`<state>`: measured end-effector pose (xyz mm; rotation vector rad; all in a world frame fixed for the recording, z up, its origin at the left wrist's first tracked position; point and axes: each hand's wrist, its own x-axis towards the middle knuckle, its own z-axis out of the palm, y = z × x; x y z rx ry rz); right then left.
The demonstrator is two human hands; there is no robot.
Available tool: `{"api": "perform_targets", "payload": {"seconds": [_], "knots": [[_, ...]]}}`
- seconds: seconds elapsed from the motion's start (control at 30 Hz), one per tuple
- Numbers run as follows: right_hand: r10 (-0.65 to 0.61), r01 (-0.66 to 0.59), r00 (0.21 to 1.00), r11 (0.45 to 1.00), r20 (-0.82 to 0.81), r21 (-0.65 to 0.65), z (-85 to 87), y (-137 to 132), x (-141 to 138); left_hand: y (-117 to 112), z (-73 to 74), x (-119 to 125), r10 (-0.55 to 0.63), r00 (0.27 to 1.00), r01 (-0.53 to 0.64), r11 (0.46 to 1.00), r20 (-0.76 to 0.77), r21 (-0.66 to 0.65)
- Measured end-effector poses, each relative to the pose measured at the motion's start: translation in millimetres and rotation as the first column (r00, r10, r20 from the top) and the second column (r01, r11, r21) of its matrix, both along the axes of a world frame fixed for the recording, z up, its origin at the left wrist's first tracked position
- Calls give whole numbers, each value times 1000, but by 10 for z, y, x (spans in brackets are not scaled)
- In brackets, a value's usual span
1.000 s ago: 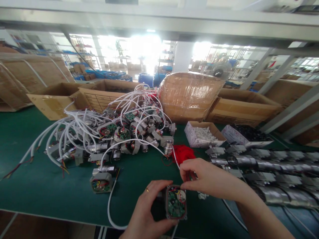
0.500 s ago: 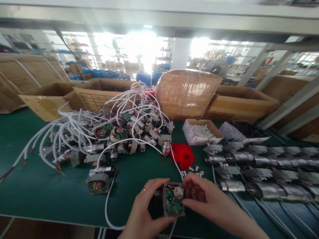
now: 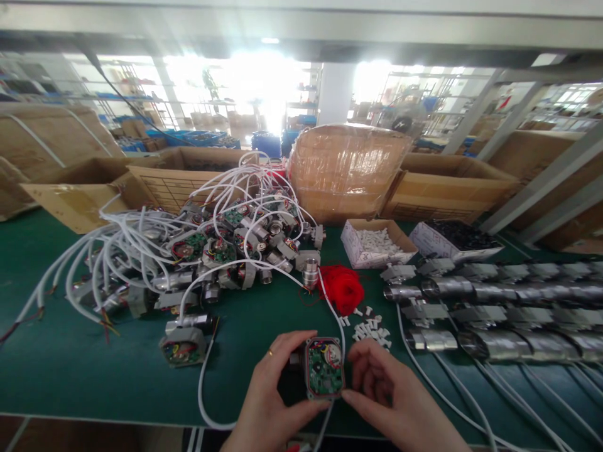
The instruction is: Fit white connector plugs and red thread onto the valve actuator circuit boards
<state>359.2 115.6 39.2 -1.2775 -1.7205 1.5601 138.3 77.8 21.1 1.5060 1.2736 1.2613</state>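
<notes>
Filling box point(image 3: 357, 252) past hand point(image 3: 386, 398): white pieces point(image 3: 379, 240)

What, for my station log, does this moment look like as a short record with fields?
left hand: grip on the left side of a unit, its green board facing up
right hand: fingertips on the unit's right edge
surface: green mat
behind, left: pile of like units with white cables
middle: red bundle, with loose white bits beside it
right: rows of metal cylinders
back: white-parts box and black-parts box, both open
</notes>
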Motion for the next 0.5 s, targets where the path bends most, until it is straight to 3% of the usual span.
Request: {"api": "perform_targets", "payload": {"seconds": [0.07,0.13,0.2,0.37,0.43,0.5], "knots": [[-64,46,996,960,54,277,15,-76,23,0,-5,0,12,1000,-11,1000,19,-16],[-72,30,996,830,54,556,28,-168,-1,-2,-7,3,16,999,-15,1000,44,-24],[-58,-40,992,686,109,726,31,-244,-80,-2,-6,10,13,998,-11,1000,62,-22],[-108,-215,955,388,275,897,17,-229,-353,11,-12,30,7,995,-7,1000,101,8],[-156,-147,968,284,197,948,25,-183,-419,15,-14,33,3,995,-3,1000,98,-1],[-205,-81,970,227,129,971,56,-156,-443,16,-12,33,2,996,-2,1000,88,-5]]}}
